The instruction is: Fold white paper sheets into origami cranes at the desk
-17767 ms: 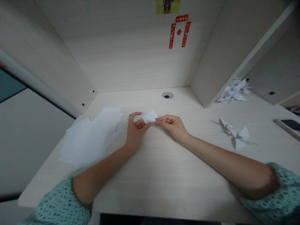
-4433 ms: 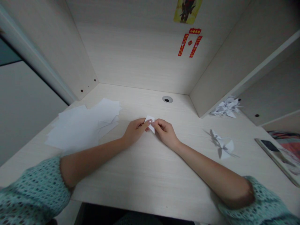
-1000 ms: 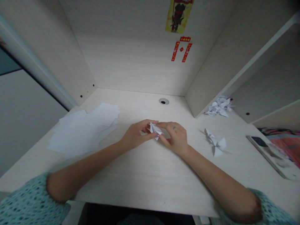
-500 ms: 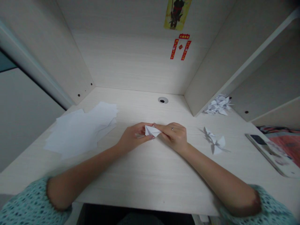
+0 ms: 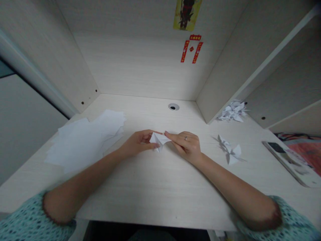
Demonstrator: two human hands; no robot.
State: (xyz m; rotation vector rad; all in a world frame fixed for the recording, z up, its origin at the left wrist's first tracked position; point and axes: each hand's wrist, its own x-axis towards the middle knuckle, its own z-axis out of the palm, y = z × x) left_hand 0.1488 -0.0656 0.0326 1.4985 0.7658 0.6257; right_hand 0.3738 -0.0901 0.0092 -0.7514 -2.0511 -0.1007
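A small folded white paper piece (image 5: 157,138) sits between both hands just above the middle of the pale wooden desk (image 5: 160,187). My left hand (image 5: 138,143) pinches its left side with thumb and fingers curled. My right hand (image 5: 187,145), with a ring on one finger, grips its right tip with the forefinger stretched along it.
A loose stack of white sheets (image 5: 82,139) lies at the left. One folded paper crane (image 5: 229,150) rests to the right of my hands, and several more (image 5: 233,111) are heaped in the right-hand shelf nook. A phone (image 5: 288,160) lies at the far right. A cable hole (image 5: 173,106) is behind the hands.
Over the last second the hands shifted slightly left and the paper piece was turned and flattened between the fingertips. Compared with the earliest frame it is folded much smaller.
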